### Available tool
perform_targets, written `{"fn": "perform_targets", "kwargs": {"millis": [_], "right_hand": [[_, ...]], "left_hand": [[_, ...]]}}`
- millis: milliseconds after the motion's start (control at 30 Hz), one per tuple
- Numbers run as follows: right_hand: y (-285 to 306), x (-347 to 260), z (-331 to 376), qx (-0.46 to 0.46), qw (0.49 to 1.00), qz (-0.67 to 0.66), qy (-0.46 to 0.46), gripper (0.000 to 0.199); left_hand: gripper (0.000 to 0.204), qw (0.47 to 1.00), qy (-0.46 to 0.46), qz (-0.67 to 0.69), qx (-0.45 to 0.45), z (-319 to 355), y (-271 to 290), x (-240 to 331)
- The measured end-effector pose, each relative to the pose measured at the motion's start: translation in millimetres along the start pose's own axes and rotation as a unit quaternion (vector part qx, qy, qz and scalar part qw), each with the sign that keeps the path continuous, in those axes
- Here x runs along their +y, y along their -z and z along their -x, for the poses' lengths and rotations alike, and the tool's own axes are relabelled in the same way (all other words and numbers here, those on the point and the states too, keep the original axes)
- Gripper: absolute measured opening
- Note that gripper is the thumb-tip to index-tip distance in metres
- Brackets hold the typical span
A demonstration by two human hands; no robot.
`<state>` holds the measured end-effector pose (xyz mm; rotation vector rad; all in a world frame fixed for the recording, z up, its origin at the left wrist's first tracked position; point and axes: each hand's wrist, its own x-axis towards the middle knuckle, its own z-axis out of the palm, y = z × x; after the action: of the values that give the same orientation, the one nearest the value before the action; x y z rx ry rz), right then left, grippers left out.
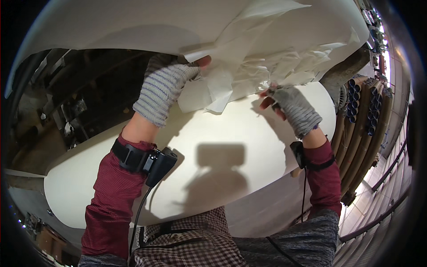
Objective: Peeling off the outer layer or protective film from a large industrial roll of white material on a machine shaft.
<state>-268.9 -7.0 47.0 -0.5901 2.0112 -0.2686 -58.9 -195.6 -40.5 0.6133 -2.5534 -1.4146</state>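
Observation:
A very large roll of white paper [231, 147] fills the middle of the view, with a second white sheet [133, 26] stretched above it. Between them lies a bunch of crumpled, torn white paper [262, 58]. My left hand [167, 86], in a grey striped fingerless glove, grips the left edge of the torn paper. My right hand [287, 104], in a similar grey glove, pinches the lower right edge of the same crumpled paper. Both forearms wear dark red sleeves with black strapped devices at the wrists.
Dark machine framing [75, 98] sits to the left behind the roll. A stack of brown cardboard tubes [360, 102] stands at the right. A tiled floor with a dark rail [382, 209] runs along the lower right.

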Motion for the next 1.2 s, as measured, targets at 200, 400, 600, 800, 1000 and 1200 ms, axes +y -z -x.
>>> {"fn": "perform_targets", "kwargs": {"millis": [200,400,600,800,1000,1200], "right_hand": [[-38.8,-33.1,2.8,0.069,0.913,0.296,0.274,0.027],[-50.5,-16.9,-17.9,0.068,0.953,0.203,0.214,0.019],[-51.8,-22.6,-11.1,0.026,0.941,0.269,0.204,0.019],[-52.1,-10.9,-10.5,0.051,0.893,0.289,0.341,0.023],[-53.7,-16.1,-4.3,0.042,0.970,0.150,0.187,0.018],[-54.0,-16.2,-10.9,0.084,0.904,0.286,0.306,0.021]], "left_hand": [[0.014,0.999,0.038,-0.025,-0.008,5.5,21.2,3.9],[0.013,0.934,0.175,0.230,0.210,50.1,21.3,39.5],[0.026,0.958,0.193,0.211,-0.006,58.3,-17.2,56.3],[0.021,0.988,0.064,-0.081,-0.112,30.6,-46.0,57.4],[0.016,0.976,0.040,-0.189,-0.104,25.1,-45.6,58.7],[0.017,0.978,0.032,-0.178,-0.106,23.0,-40.7,63.2]]}}
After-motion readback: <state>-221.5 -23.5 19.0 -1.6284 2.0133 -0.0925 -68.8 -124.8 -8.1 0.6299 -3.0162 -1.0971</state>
